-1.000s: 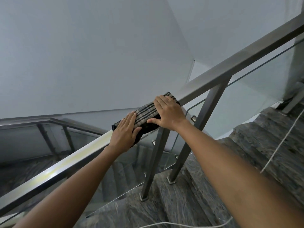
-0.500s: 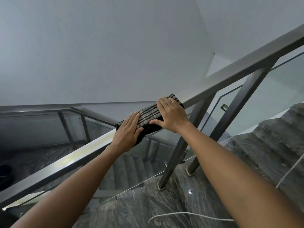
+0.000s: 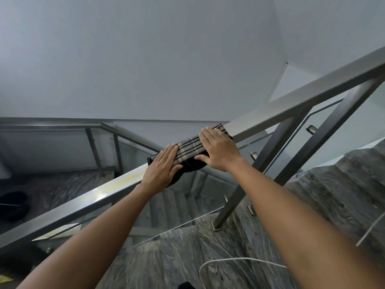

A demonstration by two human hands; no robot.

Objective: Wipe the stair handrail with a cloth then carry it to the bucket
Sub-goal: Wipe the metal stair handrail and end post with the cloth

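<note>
Both hands flat on cloth (image 3: 190,148), draped over rail (image 3: 291,105): left hand (image 3: 161,167) & right hand (image 3: 218,148) fingers straight, pressing, w/ thumbs on near side. Keep even pressure, slide along rail. Likely bucket (image 3: 13,203) below left.

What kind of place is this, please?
Most likely an indoor stairwell: a sloping metal handrail with glass panels, and grey stone steps going down.

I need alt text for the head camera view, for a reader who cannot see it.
Two bare hands, the left hand and the right hand, press a striped cloth flat on a sloping metal handrail. Grey stone stairs and a dark bucket lie below.
</note>
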